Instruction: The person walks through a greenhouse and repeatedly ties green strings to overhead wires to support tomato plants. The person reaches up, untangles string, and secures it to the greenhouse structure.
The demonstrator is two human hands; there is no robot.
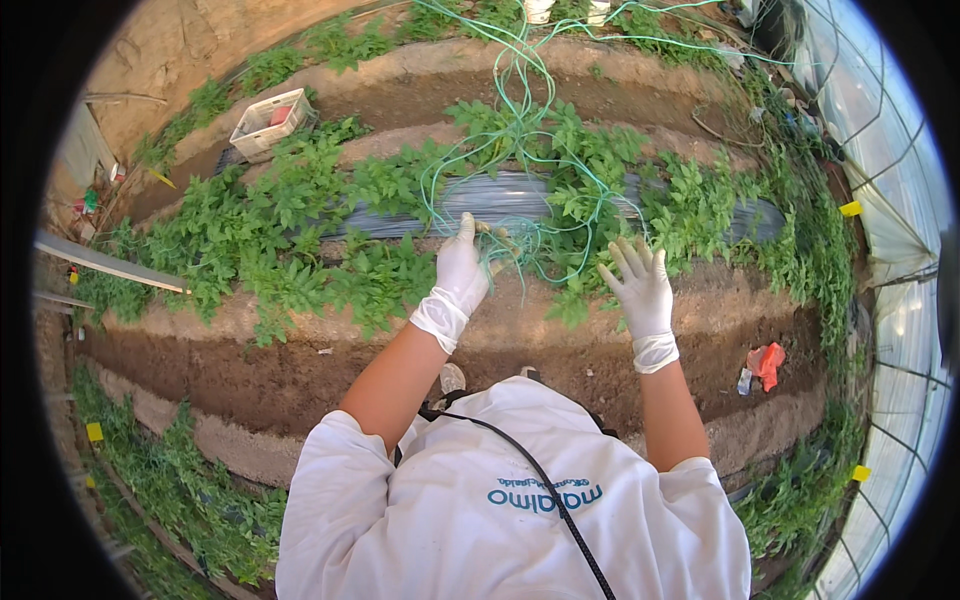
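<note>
My left hand, in a whitish thin glove, holds a tangled bundle of thin green twine in front of me. Loops of the twine rise from it over the leafy plants towards the top of the view. To the right, my right hand, gloved the same way, is spread with its fingers apart beside the hanging loops, with nothing seen in it. Below the twine lie leafy green plants and dark plastic mulch film on a raised soil bed.
A white plastic crate with a red item stands at the upper left. White buckets are at the top. An orange-red bag lies in the furrow at right. Clear plastic sheeting walls the right side. A pale bar juts in from the left.
</note>
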